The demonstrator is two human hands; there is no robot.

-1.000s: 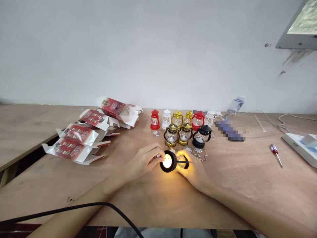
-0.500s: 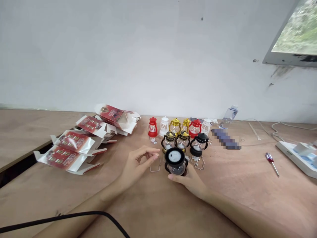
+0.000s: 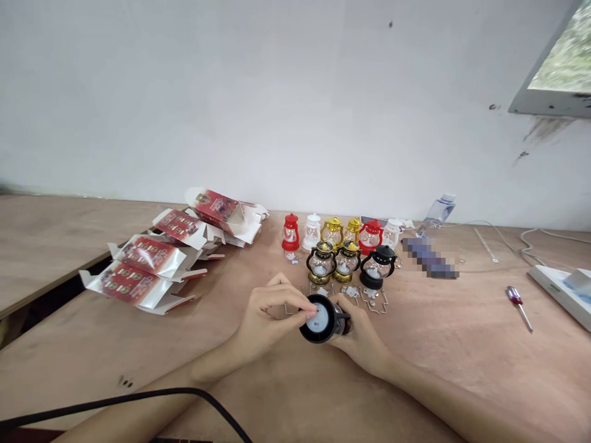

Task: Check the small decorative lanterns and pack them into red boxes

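Note:
My right hand (image 3: pixel 362 337) is wrapped around a black mini lantern (image 3: pixel 323 332). The lantern is tipped over, so its round base with a pale disc faces me. Thumb and forefinger of my left hand (image 3: pixel 272 307) are pinched together at that disc; whatever they hold is too small to make out. Behind the hands stand another black lantern (image 3: pixel 377 269) and two black-and-gold lanterns (image 3: pixel 322 264). Thin bent wire handles (image 3: pixel 376 304) and small white pieces (image 3: pixel 351 291) lie on the table just in front of them.
Farther back is a row of red (image 3: pixel 290 234), white (image 3: pixel 312 232) and gold lanterns (image 3: pixel 331 234). Red-and-white cartons (image 3: pixel 138 283) are heaped at left. On the right are a water bottle (image 3: pixel 436 215), a screwdriver (image 3: pixel 518 304) and a power strip (image 3: pixel 561 295). A black cable (image 3: pixel 138 395) crosses the lower left.
My right hand has turned the lantern's base toward my left and lowered it slightly. My left hand has moved right, bringing its pinched fingertips onto the base.

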